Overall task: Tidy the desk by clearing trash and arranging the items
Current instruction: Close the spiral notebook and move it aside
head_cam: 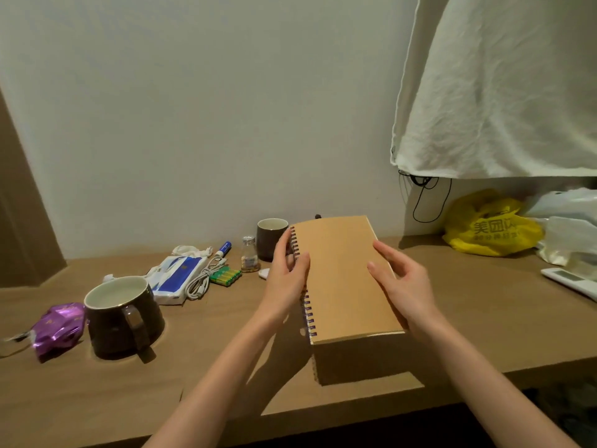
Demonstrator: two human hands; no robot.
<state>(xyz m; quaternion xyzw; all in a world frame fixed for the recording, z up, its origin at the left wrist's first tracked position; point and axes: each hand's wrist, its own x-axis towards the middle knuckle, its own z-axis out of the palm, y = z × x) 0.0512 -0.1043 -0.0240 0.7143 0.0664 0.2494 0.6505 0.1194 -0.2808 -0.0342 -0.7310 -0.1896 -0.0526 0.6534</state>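
A tan spiral notebook [342, 273] is lifted above the wooden desk [484, 324], its purple coil on the left. My left hand [287, 279] grips the coil edge, and my right hand [403, 286] holds the right edge with the thumb on the cover. A second notebook [361, 360] lies on the desk beneath it. Left of the hands are a dark mug [122, 318], a purple crumpled wrapper [58, 328], a blue-and-white tissue pack [176, 276], a white cable [203, 276], green batteries [226, 275], a blue marker [224, 248], a small glass bottle [249, 255] and crumpled white tissue [190, 250].
Another dark mug [270, 237] stands by the wall behind the notebook. A yellow plastic bag [491, 226] and clear bags [568, 234] sit at the back right, under a hanging white cloth [504, 92]. A white device [571, 281] lies at the right edge.
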